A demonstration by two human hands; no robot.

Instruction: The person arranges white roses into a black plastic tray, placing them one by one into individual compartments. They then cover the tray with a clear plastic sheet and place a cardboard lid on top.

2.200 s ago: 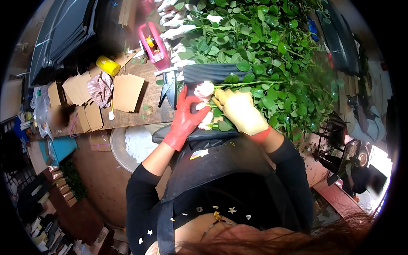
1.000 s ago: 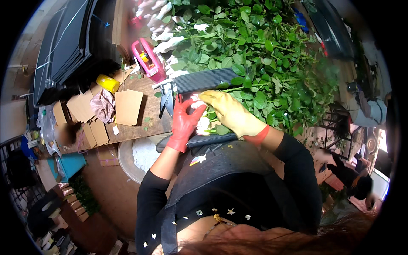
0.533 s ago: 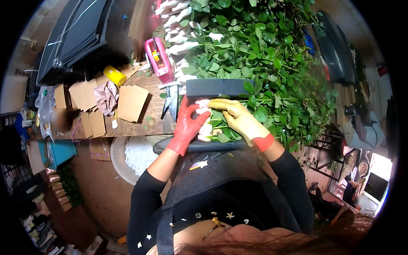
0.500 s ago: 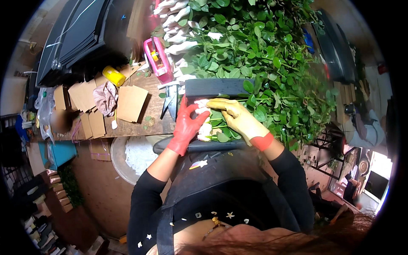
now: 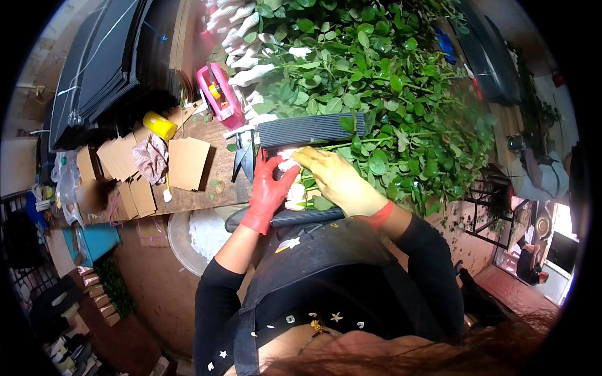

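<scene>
Pale pink and white roses [image 5: 295,195] lie sideways inside a black corrugated wrap [image 5: 307,130], their heads to the left and leafy stems to the right. My left hand [image 5: 269,193], in a red glove, curls its fingers and thumb around the heads at the left end. In a cream-yellow glove, my right hand [image 5: 342,182] reaches over the stems, fingers pressed together, their tips on the upper pink blooms near the left fingers. The right thumb is mostly hidden. Beside the wrap's left end lie dark-bladed shears [image 5: 244,158].
A pink tape dispenser [image 5: 227,103] stands behind the shears. Green rose stems [image 5: 370,69] with white-sleeved heads [image 5: 251,75] pile up behind the wrap. Leftward are cardboard pieces [image 5: 188,164], a yellow canister [image 5: 159,125], a cloth [image 5: 150,160] and stacked black sheets [image 5: 125,69]. Below stands a tub [image 5: 182,247].
The view has shifted, so the bench appears slightly further left. My right hand has closed in on the blooms beside my left fingers. My left hand keeps its curl at the rose heads.
</scene>
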